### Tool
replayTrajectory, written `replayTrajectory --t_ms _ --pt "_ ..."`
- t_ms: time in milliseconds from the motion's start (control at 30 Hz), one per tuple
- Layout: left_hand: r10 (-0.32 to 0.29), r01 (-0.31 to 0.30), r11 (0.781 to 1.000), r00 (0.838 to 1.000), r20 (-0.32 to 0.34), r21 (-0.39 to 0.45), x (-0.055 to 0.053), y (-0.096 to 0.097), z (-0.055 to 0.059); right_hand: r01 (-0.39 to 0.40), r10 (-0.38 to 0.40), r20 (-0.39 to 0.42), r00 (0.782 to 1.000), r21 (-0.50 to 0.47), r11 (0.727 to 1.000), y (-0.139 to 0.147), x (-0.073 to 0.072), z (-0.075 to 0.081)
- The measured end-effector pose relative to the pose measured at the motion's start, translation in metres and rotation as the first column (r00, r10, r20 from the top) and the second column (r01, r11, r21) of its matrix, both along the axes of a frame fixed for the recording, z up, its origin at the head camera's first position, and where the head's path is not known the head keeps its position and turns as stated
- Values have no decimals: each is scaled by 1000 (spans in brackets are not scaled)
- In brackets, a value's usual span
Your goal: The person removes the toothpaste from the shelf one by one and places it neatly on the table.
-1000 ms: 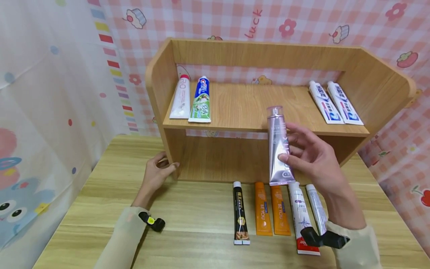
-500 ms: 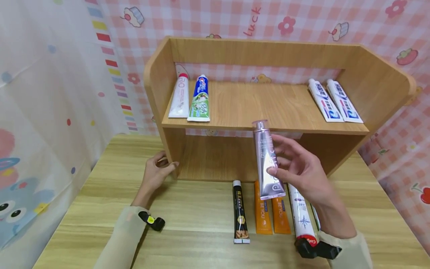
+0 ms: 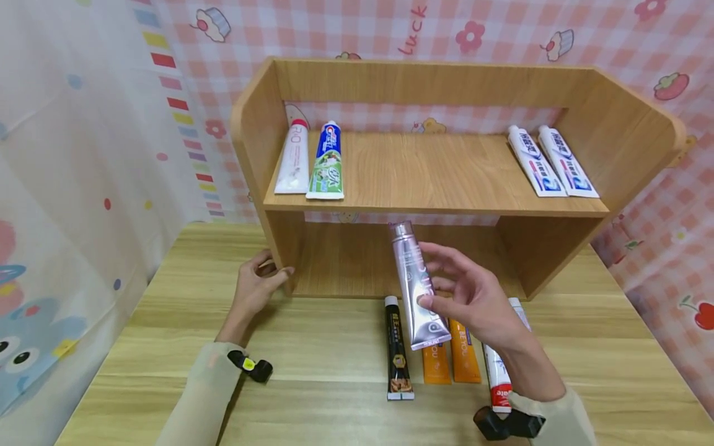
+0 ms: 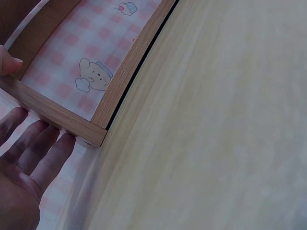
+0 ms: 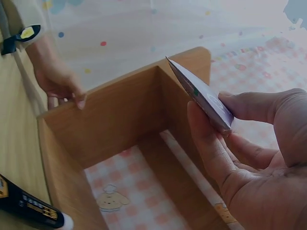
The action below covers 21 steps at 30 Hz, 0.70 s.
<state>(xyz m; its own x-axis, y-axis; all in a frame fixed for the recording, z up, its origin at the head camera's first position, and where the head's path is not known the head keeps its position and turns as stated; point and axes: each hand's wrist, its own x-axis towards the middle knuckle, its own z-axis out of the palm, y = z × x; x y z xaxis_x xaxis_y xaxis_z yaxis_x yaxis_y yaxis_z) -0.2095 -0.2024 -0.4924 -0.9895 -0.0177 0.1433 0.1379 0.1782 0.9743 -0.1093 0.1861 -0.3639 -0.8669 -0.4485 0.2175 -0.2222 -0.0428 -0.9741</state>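
My right hand (image 3: pixel 474 300) pinches a silvery pink toothpaste tube (image 3: pixel 414 282) between thumb and fingers, cap up and leaning left, before the lower opening of the wooden shelf (image 3: pixel 435 204). Seen edge-on in the right wrist view, the tube (image 5: pixel 204 98) has its flat end showing between thumb and fingers. My left hand (image 3: pixel 256 286) grips the front edge of the shelf's left side panel (image 3: pixel 279 248). In the left wrist view its thumb lies on the inner face and its fingers (image 4: pixel 53 158) on the outer.
On the upper board lie a white tube (image 3: pixel 294 158) and a blue-green tube (image 3: pixel 326 162) at left, two white-blue tubes (image 3: pixel 535 164) at right. Before the shelf lie a black tube (image 3: pixel 397 353), two orange tubes (image 3: pixel 465 356) and a red-white tube (image 3: pixel 498 375), with another partly hidden.
My right hand has carried the silvery pink tube left and downward, from before the upper board's edge to the lower opening. The tube leans more to the left. My left hand keeps its grip.
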Motion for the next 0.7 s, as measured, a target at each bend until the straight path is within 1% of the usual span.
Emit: replayTrajectory --t_ms 167,333,500,700 --pt "-1 1 1000 1000 1 4 1 0 1 -20 20 33 999 12 1000 -6 0 -12" --pt "1 -1 1000 1000 -5 9 2 0 1 -28 26 97 995 14 1000 -12 -1 -22" --pt "0 0 1000 1000 -3 13 1 0 1 -14 11 174 985 21 1000 -21 -1 -34" --pt "-7 7 1000 1000 10 26 0 0 0 10 -20 208 978 49 999 -30 -1 -47"
